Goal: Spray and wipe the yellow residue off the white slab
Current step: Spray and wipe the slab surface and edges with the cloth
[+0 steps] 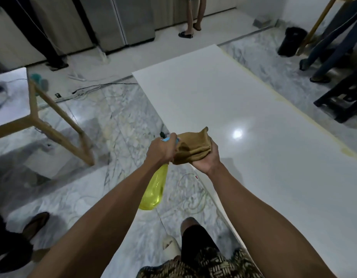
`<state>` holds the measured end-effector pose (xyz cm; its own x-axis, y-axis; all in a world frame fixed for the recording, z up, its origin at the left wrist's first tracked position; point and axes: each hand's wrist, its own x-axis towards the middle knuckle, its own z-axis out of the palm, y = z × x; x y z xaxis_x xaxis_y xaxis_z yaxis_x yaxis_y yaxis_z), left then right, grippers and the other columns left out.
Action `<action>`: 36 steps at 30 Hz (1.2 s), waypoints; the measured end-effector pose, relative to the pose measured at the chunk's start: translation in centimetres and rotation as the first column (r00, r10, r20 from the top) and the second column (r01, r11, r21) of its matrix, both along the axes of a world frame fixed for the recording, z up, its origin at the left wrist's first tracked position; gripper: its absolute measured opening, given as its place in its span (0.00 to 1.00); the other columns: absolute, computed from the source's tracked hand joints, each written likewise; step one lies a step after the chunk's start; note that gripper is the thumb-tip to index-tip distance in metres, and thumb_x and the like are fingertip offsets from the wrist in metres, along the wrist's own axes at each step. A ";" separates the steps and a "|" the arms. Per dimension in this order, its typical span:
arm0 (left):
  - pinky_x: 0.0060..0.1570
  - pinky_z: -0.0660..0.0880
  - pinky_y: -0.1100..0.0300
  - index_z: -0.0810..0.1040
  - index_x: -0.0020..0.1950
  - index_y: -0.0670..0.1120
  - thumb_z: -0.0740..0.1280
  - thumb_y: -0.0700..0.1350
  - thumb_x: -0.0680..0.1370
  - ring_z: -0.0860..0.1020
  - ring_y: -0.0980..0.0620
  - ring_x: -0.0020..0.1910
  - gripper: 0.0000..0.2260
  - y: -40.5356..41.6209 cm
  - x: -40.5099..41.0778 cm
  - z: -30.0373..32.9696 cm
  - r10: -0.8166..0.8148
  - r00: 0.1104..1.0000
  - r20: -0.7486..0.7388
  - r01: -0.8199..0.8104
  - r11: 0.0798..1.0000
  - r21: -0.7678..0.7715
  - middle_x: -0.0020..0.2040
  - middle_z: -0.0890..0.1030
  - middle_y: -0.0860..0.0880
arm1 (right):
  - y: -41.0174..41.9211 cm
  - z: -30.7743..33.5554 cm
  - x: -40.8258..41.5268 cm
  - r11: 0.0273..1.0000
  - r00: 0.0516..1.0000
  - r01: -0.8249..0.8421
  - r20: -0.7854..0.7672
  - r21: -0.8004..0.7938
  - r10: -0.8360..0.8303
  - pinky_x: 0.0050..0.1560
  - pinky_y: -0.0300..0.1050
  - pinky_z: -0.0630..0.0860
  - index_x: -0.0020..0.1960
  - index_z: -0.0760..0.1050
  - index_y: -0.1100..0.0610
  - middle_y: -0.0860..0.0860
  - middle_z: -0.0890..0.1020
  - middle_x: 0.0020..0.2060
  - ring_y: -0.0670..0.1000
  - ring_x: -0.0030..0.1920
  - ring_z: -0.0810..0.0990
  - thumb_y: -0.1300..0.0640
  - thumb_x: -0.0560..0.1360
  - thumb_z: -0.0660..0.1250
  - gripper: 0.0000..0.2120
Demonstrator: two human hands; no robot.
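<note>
Brown cloth (193, 146), folded, lies in the upturned right hand (205, 159), whose fingers curl up around its underside. The left hand (160, 150) grips the neck of a yellow spray bottle (153, 189), its blue nozzle (169, 139) pressed close against the cloth, so the step in hand looks like wetting the cloth before wiping. A dark damp patch already shows on the near fold.

To do it well, I would keep the nozzle aimed squarely at the fold so the mist does not drift to the floor, wet one face only, and keep a dry fold for a finishing pass.

The slab (243, 127) stretches ahead and to the right, both hands held above its near left edge. Yellow residue (348, 152) sits along the right edge, well apart from the hands; a second, fainter patch (281, 98) lies farther up the same edge, with a pale strip running between them.

Count: one cloth, one bottle, one slab, two clear residue patches. Three other people's legs stand around the room, and a black stool (342, 101) stands beside the slab.
</note>
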<state>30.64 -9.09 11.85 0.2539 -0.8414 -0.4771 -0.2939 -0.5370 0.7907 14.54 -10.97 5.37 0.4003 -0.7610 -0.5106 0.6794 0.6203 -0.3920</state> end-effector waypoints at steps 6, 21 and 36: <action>0.43 0.80 0.52 0.81 0.49 0.43 0.63 0.61 0.79 0.80 0.48 0.34 0.21 -11.4 5.9 -0.9 0.113 0.993 0.026 -0.113 0.993 -0.027 0.42 0.82 0.44 | -12.4 -0.9 6.4 0.997 0.992 -0.074 -0.099 -0.007 0.073 0.63 0.58 0.77 0.68 0.74 0.64 0.61 0.80 0.60 0.61 0.58 0.81 0.36 0.77 0.64 0.34; 0.23 0.72 0.63 0.82 0.46 0.34 0.64 0.62 0.75 0.80 0.50 0.26 0.29 -41.7 27.2 -5.3 0.405 0.908 -0.112 -0.407 0.913 0.006 0.35 0.85 0.42 | -58.5 -3.0 29.4 0.878 0.269 -0.427 -0.958 -0.214 -0.102 0.51 0.48 0.75 0.62 0.76 0.58 0.57 0.82 0.57 0.58 0.57 0.80 0.36 0.79 0.54 0.29; 0.25 0.73 0.64 0.85 0.44 0.38 0.65 0.58 0.80 0.77 0.53 0.25 0.24 -46.0 32.5 -14.9 0.422 0.899 -0.122 -0.405 0.904 0.138 0.38 0.85 0.40 | -66.4 -19.3 37.6 0.331 -0.396 -0.914 -0.686 0.234 -0.610 0.75 0.67 0.50 0.79 0.58 0.57 0.60 0.63 0.76 0.65 0.76 0.59 0.41 0.82 0.49 0.31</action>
